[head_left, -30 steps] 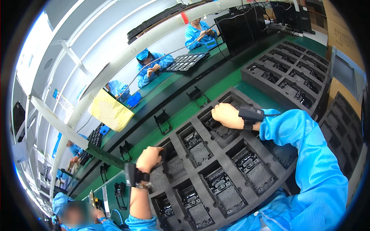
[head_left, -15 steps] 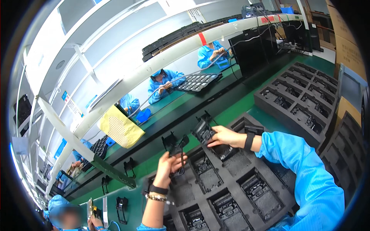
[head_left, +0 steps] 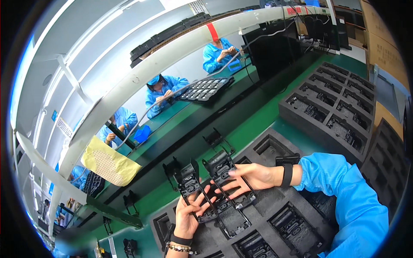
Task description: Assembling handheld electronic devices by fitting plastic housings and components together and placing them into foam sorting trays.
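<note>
My left hand (head_left: 187,220) is closed on a black plastic frame (head_left: 188,179), a narrow open bracket with a detailed block at its upper end. Beside it, my right hand (head_left: 254,176) grips a second, similar frame (head_left: 220,167), thumb on its front and fingers spread behind. Both frames are tilted side by side, close together, above a dark foam tray (head_left: 263,189). Several of the tray's pockets hold black parts like these. Past my hands, another black frame (head_left: 213,138) and a further black part (head_left: 171,168) stand on the green surface.
A second foam tray (head_left: 282,108) filled with black parts lies at the right, near cardboard boxes (head_left: 383,47). A white rail (head_left: 167,41) crosses overhead with a yellow perforated sheet (head_left: 109,161) hanging from it. Several people in blue work across the bench; a monitor (head_left: 271,45) stands behind.
The frame in my left hand has turned from edge-on to face me. My right hand has brought its frame up beside it, also turned toward me. The whole view has shifted slightly.
</note>
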The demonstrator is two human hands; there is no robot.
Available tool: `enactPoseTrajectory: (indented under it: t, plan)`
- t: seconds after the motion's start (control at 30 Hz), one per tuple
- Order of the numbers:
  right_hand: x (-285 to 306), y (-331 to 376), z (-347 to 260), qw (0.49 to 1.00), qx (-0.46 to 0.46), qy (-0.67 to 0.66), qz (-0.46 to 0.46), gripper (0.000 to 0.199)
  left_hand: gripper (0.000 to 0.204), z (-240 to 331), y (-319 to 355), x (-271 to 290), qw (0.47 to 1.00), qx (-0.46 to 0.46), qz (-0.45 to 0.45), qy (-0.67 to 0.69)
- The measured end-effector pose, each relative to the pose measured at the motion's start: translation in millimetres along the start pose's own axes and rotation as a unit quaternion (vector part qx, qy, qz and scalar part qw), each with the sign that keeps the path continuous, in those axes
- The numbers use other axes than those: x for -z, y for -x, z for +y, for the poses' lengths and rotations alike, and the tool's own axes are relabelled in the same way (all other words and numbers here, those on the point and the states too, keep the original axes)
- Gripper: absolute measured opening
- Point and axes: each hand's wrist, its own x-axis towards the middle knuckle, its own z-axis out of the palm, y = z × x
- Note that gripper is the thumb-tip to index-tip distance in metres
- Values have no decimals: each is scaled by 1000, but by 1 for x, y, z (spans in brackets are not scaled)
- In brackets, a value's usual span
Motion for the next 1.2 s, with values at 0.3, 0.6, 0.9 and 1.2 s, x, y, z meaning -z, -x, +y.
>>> enactPoseTrajectory:
  t: [0.3,0.6,0.9,1.2]
  plan:
    - [-12,6,11,997,-4,-4,76,66,91,-18,13,-19,1000,3,8,-21]
    - [-10,4,12,997,-2,41,59,66,90,-27,15,-6,997,34,12,-62]
    - [-5,3,17,994,9,60,88,63,87,-30,14,-1,993,42,-23,-104]
    - [-7,4,17,994,-2,61,92,65,82,-33,15,3,992,48,-19,-115]
